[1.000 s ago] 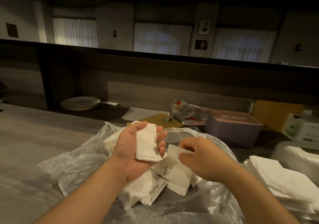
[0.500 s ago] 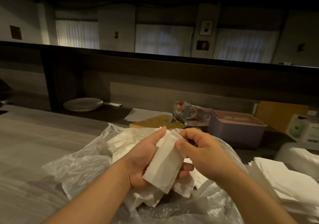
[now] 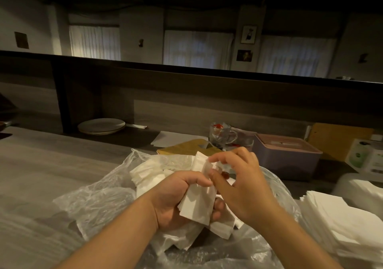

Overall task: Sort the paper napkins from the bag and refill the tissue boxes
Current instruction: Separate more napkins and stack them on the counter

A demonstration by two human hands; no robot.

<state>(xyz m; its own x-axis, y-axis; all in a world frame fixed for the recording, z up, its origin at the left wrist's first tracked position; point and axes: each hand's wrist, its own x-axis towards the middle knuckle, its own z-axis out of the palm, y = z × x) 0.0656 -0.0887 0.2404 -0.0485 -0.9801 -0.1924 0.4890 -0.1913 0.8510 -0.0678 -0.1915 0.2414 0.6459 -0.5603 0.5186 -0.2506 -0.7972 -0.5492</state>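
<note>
**Napkin bundle squared over the bag**

While the left hand [image 3: 176, 198] curls round a small bundle of folded napkins [image 3: 198, 202], thumb across the front, the right hand [image 3: 240, 188] meets it from the right, its fingertips [image 3: 211, 161] loosely bent and nipping the bundle's top edge. The bundle's long axis runs from low near the left palm up and away, tilted slightly right. Both hands hang just above the open plastic bag [image 3: 97, 198], where more loose napkins [image 3: 147, 173] lie to the left and beneath.

The likely drop point, the sorted stack [image 3: 339, 223], sits low at the right, nearer the right hand, with only the bag's rim between. Farther back and right stands the pink tissue box [image 3: 288, 161], lid on. Behind the bag are a yellow envelope [image 3: 182, 148] and a glass cup [image 3: 221, 136]; plates [image 3: 101, 125] rest far left.
</note>
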